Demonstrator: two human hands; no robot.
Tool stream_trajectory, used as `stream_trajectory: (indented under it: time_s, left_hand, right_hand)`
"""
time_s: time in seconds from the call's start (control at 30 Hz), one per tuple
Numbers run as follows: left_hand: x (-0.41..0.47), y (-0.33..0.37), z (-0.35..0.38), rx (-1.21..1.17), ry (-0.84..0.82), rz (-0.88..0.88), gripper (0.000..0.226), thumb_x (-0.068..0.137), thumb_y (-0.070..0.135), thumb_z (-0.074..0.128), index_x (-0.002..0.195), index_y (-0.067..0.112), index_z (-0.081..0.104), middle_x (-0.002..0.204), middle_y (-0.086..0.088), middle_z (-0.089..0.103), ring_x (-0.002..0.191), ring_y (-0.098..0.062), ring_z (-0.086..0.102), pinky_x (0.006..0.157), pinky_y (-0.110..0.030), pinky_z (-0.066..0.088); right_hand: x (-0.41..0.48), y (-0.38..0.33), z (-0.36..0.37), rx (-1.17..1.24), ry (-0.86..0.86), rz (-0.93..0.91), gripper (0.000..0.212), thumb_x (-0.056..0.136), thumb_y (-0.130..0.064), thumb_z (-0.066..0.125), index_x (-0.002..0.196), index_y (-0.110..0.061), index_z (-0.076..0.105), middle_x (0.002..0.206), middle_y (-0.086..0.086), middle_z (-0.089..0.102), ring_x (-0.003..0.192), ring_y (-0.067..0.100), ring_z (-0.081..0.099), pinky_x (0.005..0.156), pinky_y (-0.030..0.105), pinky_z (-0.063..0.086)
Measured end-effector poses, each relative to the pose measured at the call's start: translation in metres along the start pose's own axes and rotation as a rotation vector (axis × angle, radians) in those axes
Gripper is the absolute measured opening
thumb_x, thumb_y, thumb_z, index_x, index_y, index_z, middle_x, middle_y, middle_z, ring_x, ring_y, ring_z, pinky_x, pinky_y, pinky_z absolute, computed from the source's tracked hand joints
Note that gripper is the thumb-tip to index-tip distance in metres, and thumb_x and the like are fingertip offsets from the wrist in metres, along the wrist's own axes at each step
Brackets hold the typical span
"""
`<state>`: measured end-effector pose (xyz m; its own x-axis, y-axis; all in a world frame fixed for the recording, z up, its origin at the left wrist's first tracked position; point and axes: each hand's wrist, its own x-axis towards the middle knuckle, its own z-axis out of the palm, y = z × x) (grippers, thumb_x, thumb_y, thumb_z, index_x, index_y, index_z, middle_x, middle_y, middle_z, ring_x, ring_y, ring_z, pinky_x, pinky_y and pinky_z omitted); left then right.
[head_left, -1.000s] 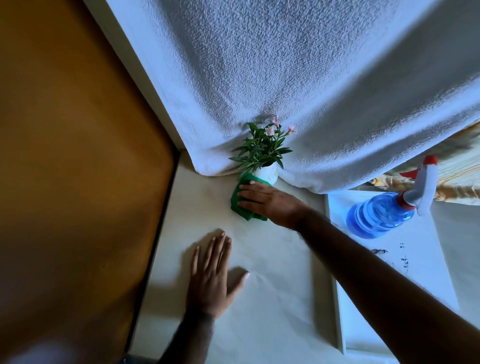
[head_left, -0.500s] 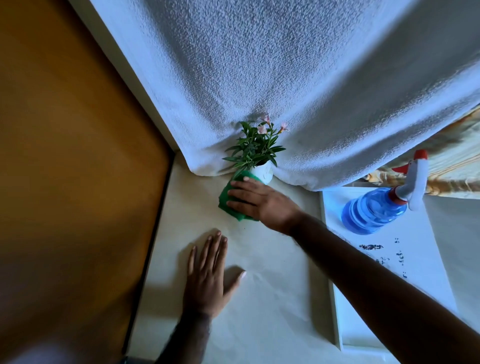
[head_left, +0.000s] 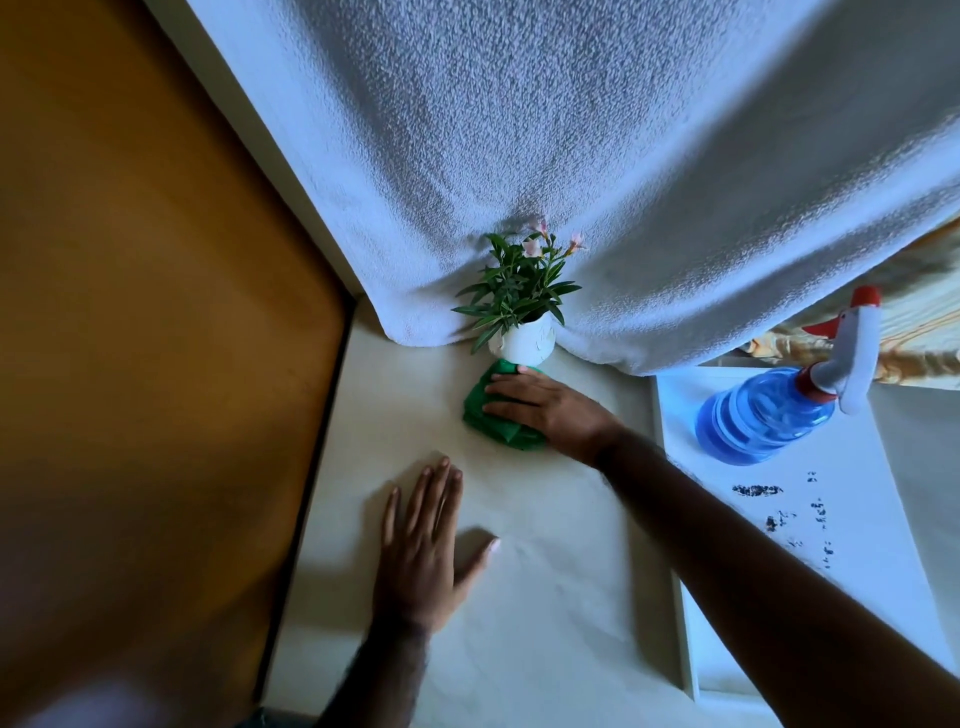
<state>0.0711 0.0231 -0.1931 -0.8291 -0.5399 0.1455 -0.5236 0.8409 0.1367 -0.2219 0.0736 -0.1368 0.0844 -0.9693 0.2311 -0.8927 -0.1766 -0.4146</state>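
My right hand (head_left: 545, 408) presses a folded green cloth (head_left: 493, 418) flat onto the pale surface (head_left: 545, 597), with straight fingers on top of it. The fingertips reach the base of a small white pot (head_left: 522, 343) that holds a green plant with pink flowers (head_left: 519, 280). My left hand (head_left: 423, 551) lies flat on the same surface, nearer to me, fingers spread and holding nothing.
A blue spray bottle (head_left: 763, 418) with a white and red trigger head stands on a white tray (head_left: 857, 571) at the right; the tray has dark specks. A white towel (head_left: 571, 156) hangs behind the plant. An orange-brown panel (head_left: 145, 338) borders the left.
The right hand and the green cloth stay in front of the pot, shifted only slightly. The left hand has not moved on the surface.
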Motion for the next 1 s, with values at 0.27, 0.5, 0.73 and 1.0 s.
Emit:
stream_trajectory:
  time_s: [0.27, 0.5, 0.73, 1.0]
  left_hand:
    - [0.0, -0.002, 0.003, -0.009, -0.008, -0.006, 0.089, 0.096, 0.073, 0.047, 0.164, 0.017, 0.03, 0.173, -0.004, 0.031, 0.16, -0.021, 0.03, 0.125, -0.057, 0.035]
    - [-0.001, -0.002, 0.003, 0.004, -0.004, -0.006, 0.09, 0.097, 0.073, 0.046, 0.165, 0.018, 0.025, 0.175, -0.002, 0.027, 0.161, -0.019, 0.026, 0.127, -0.056, 0.033]
    - [0.0, 0.0, 0.001, 0.008, 0.003, -0.008, 0.089, 0.097, 0.073, 0.045, 0.164, 0.017, 0.029, 0.174, -0.004, 0.031, 0.16, -0.021, 0.03, 0.125, -0.057, 0.034]
    - [0.0, 0.0, -0.001, 0.007, 0.001, -0.005, 0.088, 0.097, 0.073, 0.046, 0.162, 0.015, 0.035, 0.171, -0.005, 0.036, 0.157, -0.023, 0.036, 0.125, -0.056, 0.035]
  right_hand:
    - [0.004, -0.018, -0.006, -0.059, 0.086, -0.105, 0.033, 0.099, 0.005, 0.054, 0.125, -0.001, 0.072, 0.136, 0.022, 0.065, 0.135, 0.044, 0.053, 0.114, 0.054, 0.042]
    - [0.03, 0.005, -0.034, -0.189, 0.08, -0.252, 0.029, 0.088, 0.01, 0.073, 0.116, 0.001, 0.076, 0.128, 0.024, 0.07, 0.126, 0.043, 0.062, 0.109, 0.055, 0.046]
    - [0.026, -0.006, -0.006, 0.034, -0.143, 0.022, 0.06, 0.081, 0.027, 0.055, 0.134, 0.0, 0.065, 0.148, 0.023, 0.054, 0.139, 0.044, 0.048, 0.121, 0.052, 0.033]
    - [0.026, -0.019, -0.001, 0.377, -0.013, 0.295, 0.049, 0.081, 0.023, 0.064, 0.125, 0.001, 0.072, 0.14, 0.022, 0.061, 0.134, 0.036, 0.056, 0.114, 0.027, 0.033]
